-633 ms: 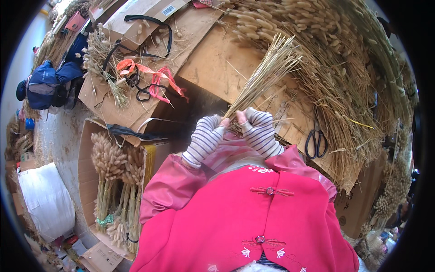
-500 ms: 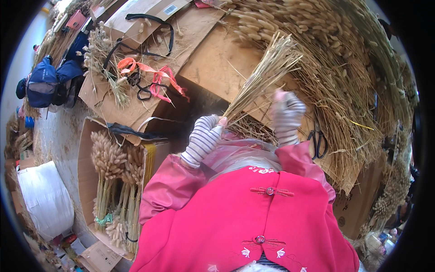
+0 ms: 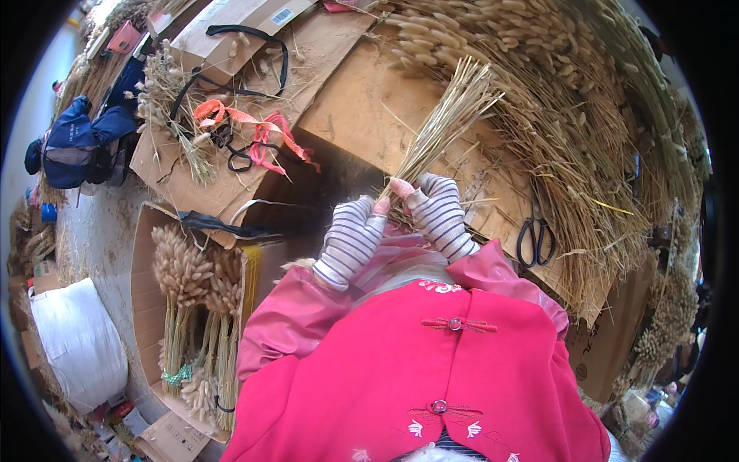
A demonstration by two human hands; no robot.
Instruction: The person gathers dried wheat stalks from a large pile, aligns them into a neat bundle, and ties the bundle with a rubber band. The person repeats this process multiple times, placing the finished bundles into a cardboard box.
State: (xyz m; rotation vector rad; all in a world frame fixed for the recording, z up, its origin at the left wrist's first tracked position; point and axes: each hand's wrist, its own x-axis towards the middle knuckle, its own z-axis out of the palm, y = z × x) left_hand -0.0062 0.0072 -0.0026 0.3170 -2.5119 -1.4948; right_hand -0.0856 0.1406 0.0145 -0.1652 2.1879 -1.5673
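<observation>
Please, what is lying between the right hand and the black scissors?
In the head view, brown work surface with loose straw bits lies between the right hand and the black scissors.

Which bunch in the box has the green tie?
The left bunch: a green tie wraps it low down. The right bunch shows a dark band.

Dark stripes run across the white gloves [image 3: 443, 219] on both hands [image 3: 352, 235], and the sleeves [image 3: 289, 319] are pink — softer than the hot-pink vest [image 3: 385, 369] with its white embroidery [image 3: 440, 286]. The stalks [image 3: 439, 131] are straw-yellow, the surface [image 3: 366, 108] tan-brown, the scissor handles [image 3: 553, 245] black, the bag [image 3: 73, 150] navy, the roll [image 3: 78, 346] white, the small checked tie [image 3: 178, 375] green and white — and the ribbons [image 3: 242, 116] orange and pink.
</observation>
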